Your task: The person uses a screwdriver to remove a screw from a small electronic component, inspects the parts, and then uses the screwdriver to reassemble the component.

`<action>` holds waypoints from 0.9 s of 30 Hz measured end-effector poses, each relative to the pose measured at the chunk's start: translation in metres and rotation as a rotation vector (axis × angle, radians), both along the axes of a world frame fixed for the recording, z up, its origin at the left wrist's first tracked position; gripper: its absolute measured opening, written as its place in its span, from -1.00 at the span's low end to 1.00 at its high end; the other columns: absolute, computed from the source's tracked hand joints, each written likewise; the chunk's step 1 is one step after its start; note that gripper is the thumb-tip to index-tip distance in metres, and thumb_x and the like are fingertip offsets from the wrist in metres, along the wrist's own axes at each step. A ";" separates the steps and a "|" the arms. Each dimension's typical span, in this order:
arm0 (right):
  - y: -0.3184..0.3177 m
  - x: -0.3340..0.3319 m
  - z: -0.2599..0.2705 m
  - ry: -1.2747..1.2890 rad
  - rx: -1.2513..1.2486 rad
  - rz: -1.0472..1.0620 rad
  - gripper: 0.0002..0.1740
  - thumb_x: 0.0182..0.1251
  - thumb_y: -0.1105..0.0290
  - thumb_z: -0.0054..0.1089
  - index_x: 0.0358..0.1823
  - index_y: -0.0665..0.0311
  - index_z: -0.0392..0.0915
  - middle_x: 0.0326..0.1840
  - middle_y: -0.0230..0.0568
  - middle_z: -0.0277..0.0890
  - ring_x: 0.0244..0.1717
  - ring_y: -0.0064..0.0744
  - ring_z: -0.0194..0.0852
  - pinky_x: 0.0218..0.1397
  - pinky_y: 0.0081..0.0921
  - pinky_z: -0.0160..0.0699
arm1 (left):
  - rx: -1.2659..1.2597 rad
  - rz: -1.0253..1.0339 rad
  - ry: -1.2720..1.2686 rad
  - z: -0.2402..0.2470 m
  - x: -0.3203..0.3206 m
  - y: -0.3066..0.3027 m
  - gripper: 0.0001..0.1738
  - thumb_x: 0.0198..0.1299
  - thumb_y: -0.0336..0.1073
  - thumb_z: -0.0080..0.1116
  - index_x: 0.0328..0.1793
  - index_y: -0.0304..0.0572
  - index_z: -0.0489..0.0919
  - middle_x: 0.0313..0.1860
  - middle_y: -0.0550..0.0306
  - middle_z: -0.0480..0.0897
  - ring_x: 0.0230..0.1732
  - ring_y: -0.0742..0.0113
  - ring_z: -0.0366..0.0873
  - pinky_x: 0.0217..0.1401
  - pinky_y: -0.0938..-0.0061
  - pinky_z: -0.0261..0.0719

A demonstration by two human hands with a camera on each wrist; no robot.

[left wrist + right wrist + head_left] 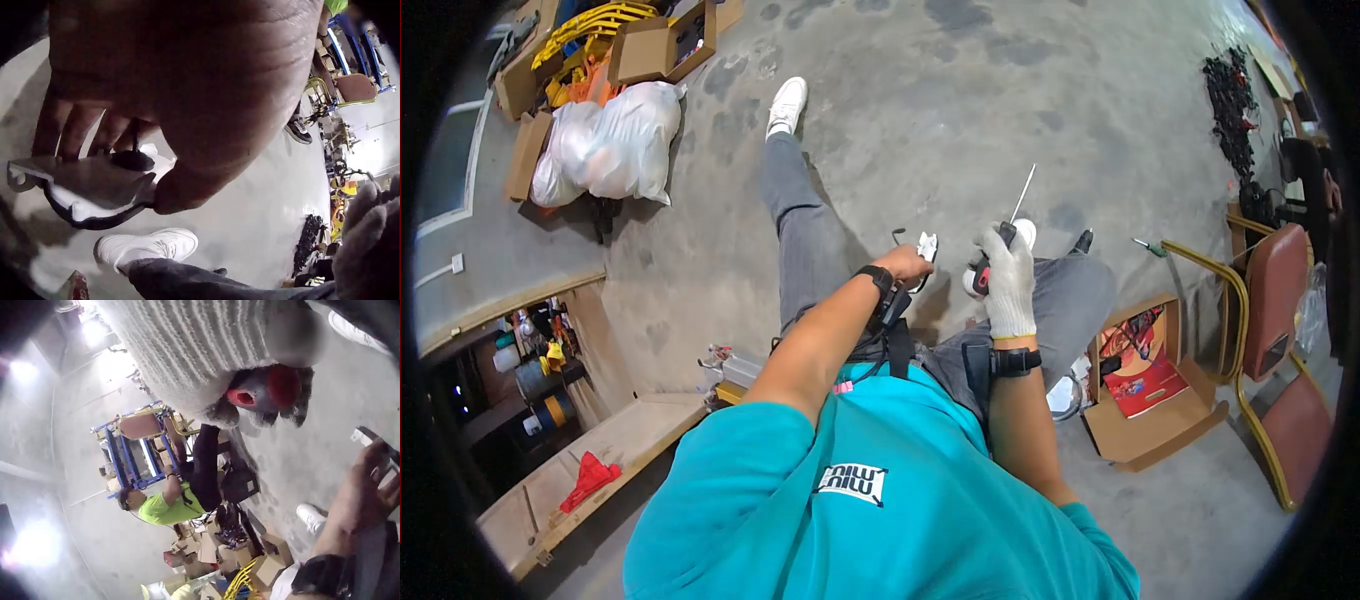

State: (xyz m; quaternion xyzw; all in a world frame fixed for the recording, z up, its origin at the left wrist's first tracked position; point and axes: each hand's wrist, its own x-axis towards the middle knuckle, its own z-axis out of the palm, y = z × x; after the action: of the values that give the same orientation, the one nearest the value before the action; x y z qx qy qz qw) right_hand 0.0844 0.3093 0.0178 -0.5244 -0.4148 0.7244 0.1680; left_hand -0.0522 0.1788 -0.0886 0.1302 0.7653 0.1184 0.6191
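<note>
My bare left hand pinches white piece, dark strip along edge; piece held between my legs, above floor. My gloved right hand grips red-and-black driver, shaft apart from piece. Likely positioning step; next move probably calls for steadying piece, bringing driver across. Farther right: open carton.

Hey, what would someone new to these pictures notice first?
Probably the bright turquoise shirt filling the bottom middle of the head view. Above it, the gloved right hand grips a red-and-black screwdriver, its long metal shaft pointing up the picture, while the bare left hand holds a white part.
</note>
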 end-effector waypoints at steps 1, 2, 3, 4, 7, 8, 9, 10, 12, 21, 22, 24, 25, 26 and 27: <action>0.000 0.000 0.001 -0.002 -0.001 0.010 -0.79 0.28 0.34 0.19 -0.16 0.33 0.55 -0.39 -0.35 0.52 -0.50 -0.57 0.50 -0.45 -0.57 0.48 | 0.039 0.025 -0.015 -0.004 0.003 0.001 -0.73 0.16 -0.17 0.24 -0.35 -0.26 0.57 -0.59 0.16 0.54 -0.67 0.36 0.40 -0.68 0.36 0.27; 0.000 0.003 0.003 0.073 -0.048 0.023 -0.78 0.28 0.35 0.18 -0.14 0.34 0.55 -0.39 -0.34 0.53 -0.50 -0.56 0.51 -0.44 -0.57 0.48 | 0.074 0.051 -0.030 -0.007 0.009 0.000 -0.75 0.16 -0.18 0.24 -0.33 -0.25 0.57 -0.57 0.17 0.54 -0.64 0.37 0.43 -0.66 0.37 0.30; 0.000 0.003 0.005 0.154 -0.089 0.032 -0.77 0.28 0.35 0.18 -0.13 0.35 0.55 -0.39 -0.34 0.54 -0.50 -0.55 0.52 -0.43 -0.57 0.49 | 0.054 0.112 -0.074 -0.010 0.011 0.000 -0.79 0.16 -0.22 0.27 -0.29 -0.21 0.58 -0.54 0.22 0.53 -0.58 0.41 0.44 -0.62 0.41 0.33; 0.000 0.004 0.007 0.159 -0.087 0.036 -0.77 0.28 0.35 0.18 -0.13 0.35 0.55 -0.39 -0.34 0.54 -0.50 -0.55 0.52 -0.43 -0.57 0.49 | 0.057 0.115 -0.069 -0.012 0.016 -0.001 -0.79 0.16 -0.22 0.27 -0.29 -0.21 0.58 -0.54 0.22 0.53 -0.58 0.41 0.44 -0.62 0.41 0.33; 0.000 0.005 0.004 0.154 0.057 0.116 -0.78 0.34 0.33 0.17 -0.11 0.32 0.55 -0.31 -0.29 0.54 -0.43 -0.47 0.54 -0.37 -0.46 0.60 | 0.178 0.076 -0.022 0.001 0.024 0.001 -0.68 0.12 -0.17 0.32 -0.28 -0.35 0.63 -0.47 0.08 0.63 -0.57 0.27 0.54 -0.58 0.32 0.53; 0.001 0.009 0.004 0.165 0.060 0.114 -0.78 0.34 0.33 0.17 -0.11 0.32 0.55 -0.31 -0.29 0.54 -0.43 -0.47 0.54 -0.37 -0.46 0.60 | 0.181 0.073 -0.011 0.003 0.026 0.000 -0.68 0.12 -0.17 0.32 -0.28 -0.35 0.63 -0.47 0.08 0.63 -0.57 0.27 0.54 -0.58 0.32 0.53; 0.001 0.013 0.006 0.195 0.033 0.067 -0.78 0.33 0.33 0.17 -0.11 0.31 0.55 -0.31 -0.28 0.55 -0.44 -0.46 0.54 -0.36 -0.45 0.62 | 0.184 0.058 -0.032 0.005 0.029 -0.001 -0.67 0.13 -0.16 0.33 -0.24 -0.36 0.63 -0.46 0.08 0.63 -0.57 0.28 0.53 -0.59 0.31 0.51; 0.002 0.017 0.006 0.223 0.007 0.023 -0.78 0.33 0.33 0.18 -0.10 0.31 0.55 -0.30 -0.27 0.55 -0.44 -0.45 0.55 -0.35 -0.43 0.65 | 0.188 0.045 -0.054 0.006 0.031 -0.002 -0.65 0.14 -0.15 0.34 -0.19 -0.36 0.62 -0.45 0.08 0.62 -0.56 0.29 0.53 -0.60 0.30 0.50; 0.003 0.026 0.007 0.215 -0.022 0.011 -0.79 0.32 0.35 0.18 -0.11 0.32 0.54 -0.30 -0.26 0.55 -0.44 -0.44 0.54 -0.33 -0.43 0.67 | 0.170 0.032 -0.033 0.006 0.036 -0.004 -0.64 0.16 -0.15 0.35 -0.13 -0.34 0.61 -0.42 0.10 0.62 -0.51 0.31 0.53 -0.59 0.28 0.47; 0.005 0.027 0.015 0.304 0.038 0.035 -0.80 0.34 0.36 0.16 -0.12 0.35 0.53 -0.30 -0.24 0.52 -0.43 -0.41 0.58 -0.31 -0.42 0.68 | 0.155 0.129 -0.060 0.040 0.046 -0.019 -0.82 0.28 -0.26 0.24 -0.10 -0.14 0.55 -0.54 0.29 0.52 -0.57 0.51 0.42 -0.58 0.54 0.31; 0.004 0.026 0.017 0.310 0.039 0.032 -0.80 0.34 0.36 0.16 -0.12 0.35 0.53 -0.30 -0.24 0.52 -0.43 -0.41 0.58 -0.31 -0.42 0.68 | 0.156 0.126 -0.054 0.043 0.045 -0.023 -0.82 0.28 -0.26 0.24 -0.10 -0.14 0.55 -0.54 0.29 0.52 -0.57 0.51 0.42 -0.58 0.54 0.31; 0.003 0.023 0.017 0.277 0.033 0.013 -0.81 0.35 0.36 0.15 -0.14 0.35 0.53 -0.31 -0.25 0.52 -0.42 -0.42 0.58 -0.30 -0.44 0.67 | 0.204 0.156 -0.031 0.046 0.046 -0.031 -0.67 0.20 -0.19 0.32 -0.03 -0.23 0.57 -0.36 0.16 0.59 -0.42 0.34 0.51 -0.52 0.34 0.44; 0.004 0.021 0.017 0.274 0.036 0.013 -0.81 0.35 0.36 0.15 -0.14 0.35 0.53 -0.31 -0.25 0.52 -0.42 -0.42 0.58 -0.30 -0.44 0.67 | 0.208 0.157 -0.033 0.045 0.043 -0.031 -0.67 0.20 -0.19 0.32 -0.03 -0.23 0.57 -0.36 0.16 0.59 -0.42 0.34 0.51 -0.52 0.34 0.44; 0.003 0.020 0.015 0.268 0.054 0.050 -0.81 0.34 0.36 0.16 -0.15 0.34 0.53 -0.32 -0.25 0.51 -0.43 -0.42 0.58 -0.30 -0.44 0.67 | 0.183 0.179 -0.048 0.043 0.044 -0.033 -0.73 0.24 -0.20 0.28 -0.07 -0.18 0.56 -0.42 0.23 0.56 -0.45 0.41 0.48 -0.50 0.40 0.40; 0.001 0.020 0.014 0.263 0.069 0.087 -0.81 0.34 0.36 0.16 -0.15 0.34 0.54 -0.32 -0.25 0.51 -0.43 -0.42 0.58 -0.29 -0.44 0.67 | 0.158 0.203 -0.062 0.039 0.045 -0.037 -0.80 0.27 -0.21 0.24 -0.12 -0.13 0.55 -0.48 0.30 0.53 -0.48 0.49 0.46 -0.49 0.47 0.37</action>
State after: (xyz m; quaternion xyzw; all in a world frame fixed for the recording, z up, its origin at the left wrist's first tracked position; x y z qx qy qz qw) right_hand 0.1048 0.3106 0.0322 -0.4003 -0.4362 0.7788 0.2071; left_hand -0.0070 0.1416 -0.0498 0.0968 0.7434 0.2440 0.6152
